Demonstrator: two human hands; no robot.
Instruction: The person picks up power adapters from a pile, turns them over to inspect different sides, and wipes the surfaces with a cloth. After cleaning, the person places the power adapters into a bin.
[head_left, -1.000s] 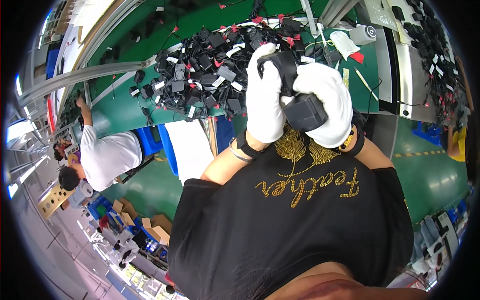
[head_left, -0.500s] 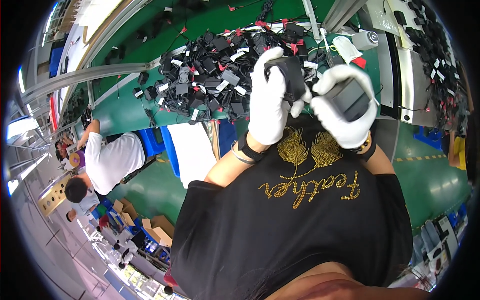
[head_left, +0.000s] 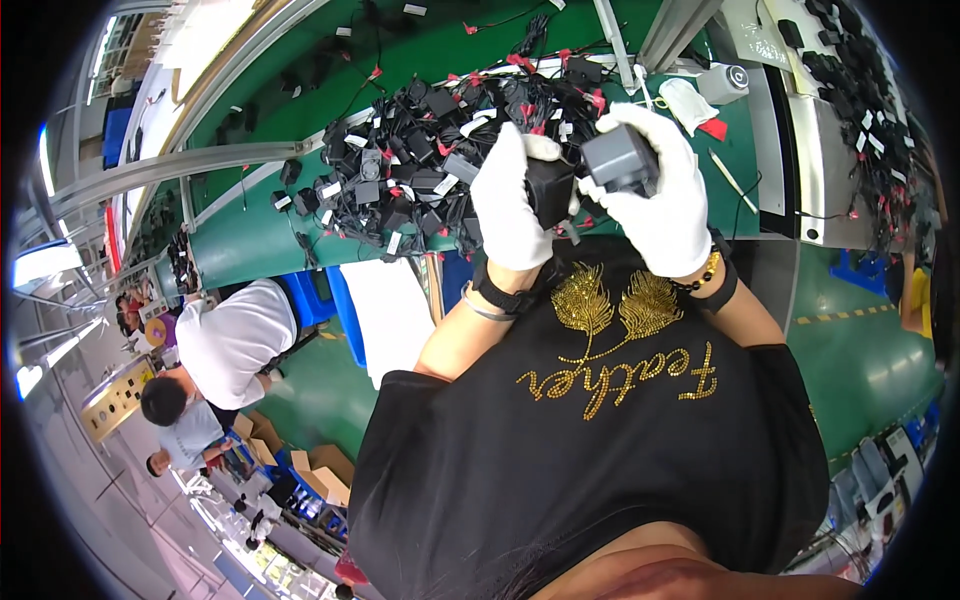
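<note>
Hands white-gloved, both curled round blocks: left hand (head_left: 506,208) gripping black plastic block (head_left: 550,192), right hand (head_left: 668,205) gripping dark-grey boxy plastic block (head_left: 616,160) just beside. On green surface (head_left: 235,245), left to right: tangled pile of black adapters and cables (head_left: 400,165), crumpled white cloth (head_left: 688,106), slim white stick (head_left: 734,181).

open: green bench (head_left: 232,240), front left | blocked: adapter pile (head_left: 408,155), metal post (head_left: 614,42)
</note>
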